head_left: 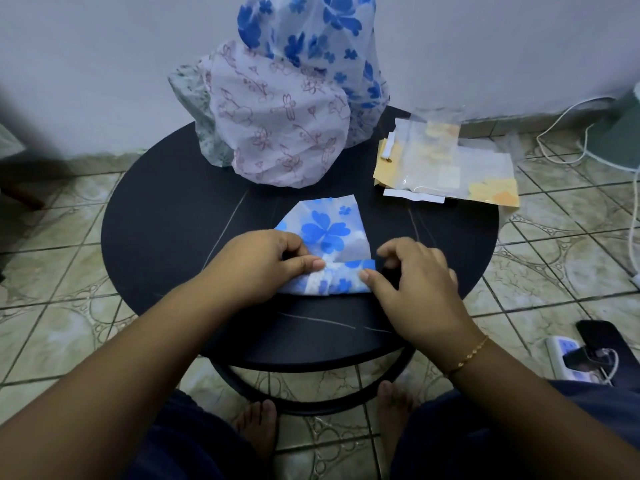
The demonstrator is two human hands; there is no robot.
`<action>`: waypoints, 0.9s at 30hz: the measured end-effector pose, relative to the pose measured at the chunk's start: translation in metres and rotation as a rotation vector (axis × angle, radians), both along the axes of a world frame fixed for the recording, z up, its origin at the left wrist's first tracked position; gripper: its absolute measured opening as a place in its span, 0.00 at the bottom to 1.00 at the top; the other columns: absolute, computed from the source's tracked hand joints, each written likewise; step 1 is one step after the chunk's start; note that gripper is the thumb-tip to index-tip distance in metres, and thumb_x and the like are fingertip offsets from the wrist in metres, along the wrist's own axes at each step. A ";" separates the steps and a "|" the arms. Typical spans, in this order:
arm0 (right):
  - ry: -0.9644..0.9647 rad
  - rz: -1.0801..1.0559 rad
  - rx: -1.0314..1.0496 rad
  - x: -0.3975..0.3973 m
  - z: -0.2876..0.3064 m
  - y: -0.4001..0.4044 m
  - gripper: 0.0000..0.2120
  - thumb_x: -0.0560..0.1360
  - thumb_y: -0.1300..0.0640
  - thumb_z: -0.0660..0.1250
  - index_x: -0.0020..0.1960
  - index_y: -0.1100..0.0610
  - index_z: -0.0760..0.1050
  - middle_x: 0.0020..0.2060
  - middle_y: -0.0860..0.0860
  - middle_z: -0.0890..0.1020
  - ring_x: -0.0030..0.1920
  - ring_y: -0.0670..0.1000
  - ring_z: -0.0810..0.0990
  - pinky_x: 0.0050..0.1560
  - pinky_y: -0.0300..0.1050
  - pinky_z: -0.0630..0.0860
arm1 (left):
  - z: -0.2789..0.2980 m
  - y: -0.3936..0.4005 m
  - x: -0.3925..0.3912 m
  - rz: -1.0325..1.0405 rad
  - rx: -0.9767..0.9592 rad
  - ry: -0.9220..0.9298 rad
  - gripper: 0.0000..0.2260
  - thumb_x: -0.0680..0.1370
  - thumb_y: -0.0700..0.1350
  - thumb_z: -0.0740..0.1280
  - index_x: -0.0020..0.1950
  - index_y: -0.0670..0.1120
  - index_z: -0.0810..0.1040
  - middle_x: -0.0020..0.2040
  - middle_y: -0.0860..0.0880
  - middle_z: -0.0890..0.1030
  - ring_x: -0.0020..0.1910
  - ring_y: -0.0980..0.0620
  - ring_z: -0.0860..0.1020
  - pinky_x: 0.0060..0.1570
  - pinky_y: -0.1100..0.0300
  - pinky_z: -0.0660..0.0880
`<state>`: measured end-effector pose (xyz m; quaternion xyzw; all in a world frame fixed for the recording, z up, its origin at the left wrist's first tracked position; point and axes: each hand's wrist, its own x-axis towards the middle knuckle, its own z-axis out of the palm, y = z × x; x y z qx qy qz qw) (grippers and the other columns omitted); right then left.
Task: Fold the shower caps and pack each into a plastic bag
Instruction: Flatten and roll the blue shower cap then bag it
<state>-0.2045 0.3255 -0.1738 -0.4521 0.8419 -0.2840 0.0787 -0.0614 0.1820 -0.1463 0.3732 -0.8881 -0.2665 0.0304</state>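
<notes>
Head view: a seated person works at a round black bench (166,220) faintly streaked with pale veins, set on a dark ring base over a floor (62,271) of beige patterned tiles and close to a plain pale wall (104,64). Near the bench's near edge lies a partly folded shower cap (327,230), white with blue flowers, its near hem turned over. The left hand (263,261) grasps that hem, thumb and curled fingers pinching the fold at its middle. The right hand (412,282) sits at the cap's right edge, thumb tip touching the folded corner and fingers curled; whether they actually grasp the fabric cannot be told. A thin gold bracelet (467,356) circles the right wrist.

At the far side of the bench stands a heap of unfolded caps: a pink-flowered cap (277,126) in front, a blue-flowered cap (304,29) rising behind it against the wall, and a green-patterned cap (188,98) showing at the left. To the far right, overhanging the bench's edge, lies a loose stack of clear plastic bags (446,164), some with yellow showing through them.

On the floor at right, white cables (554,129) trail beside a pale green object cut off by the frame edge. Nearer, a white power strip (571,362) lies beside a dark phone (599,336). Bare feet (258,424) rest on the tiles under the bench, and dark blue clothing covers the knees at the bottom of the frame.
</notes>
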 end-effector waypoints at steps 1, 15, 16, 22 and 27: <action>0.039 0.021 -0.007 0.000 -0.002 0.001 0.11 0.75 0.45 0.63 0.57 0.45 0.70 0.48 0.44 0.71 0.55 0.48 0.66 0.52 0.44 0.60 | 0.000 0.000 -0.001 0.001 -0.001 -0.009 0.12 0.72 0.61 0.67 0.38 0.54 0.79 0.35 0.57 0.78 0.35 0.61 0.74 0.36 0.66 0.67; 0.206 0.210 0.110 -0.004 -0.001 0.009 0.26 0.70 0.30 0.55 0.64 0.38 0.71 0.52 0.39 0.66 0.59 0.44 0.63 0.48 0.41 0.51 | -0.006 -0.005 -0.004 -0.200 -0.189 0.012 0.07 0.76 0.54 0.67 0.49 0.54 0.81 0.46 0.59 0.74 0.51 0.60 0.72 0.48 0.65 0.66; 0.205 0.230 0.139 -0.006 0.000 0.010 0.26 0.71 0.30 0.57 0.66 0.37 0.68 0.53 0.39 0.64 0.60 0.43 0.60 0.48 0.40 0.50 | -0.005 -0.006 -0.004 -0.194 -0.177 -0.001 0.08 0.75 0.56 0.66 0.48 0.54 0.81 0.45 0.59 0.74 0.50 0.61 0.72 0.47 0.65 0.66; 0.170 0.231 0.160 -0.007 0.003 0.008 0.19 0.75 0.38 0.57 0.65 0.38 0.69 0.56 0.40 0.66 0.61 0.44 0.59 0.48 0.41 0.51 | 0.006 -0.003 0.005 -0.243 -0.179 -0.093 0.27 0.60 0.70 0.69 0.56 0.62 0.79 0.49 0.61 0.73 0.48 0.64 0.73 0.46 0.71 0.67; 0.029 0.189 0.127 -0.008 0.005 0.007 0.16 0.78 0.39 0.53 0.57 0.41 0.76 0.53 0.39 0.68 0.60 0.43 0.61 0.48 0.41 0.51 | 0.009 -0.001 0.007 -0.219 -0.103 -0.057 0.20 0.66 0.66 0.68 0.55 0.62 0.79 0.48 0.62 0.78 0.48 0.64 0.75 0.48 0.71 0.70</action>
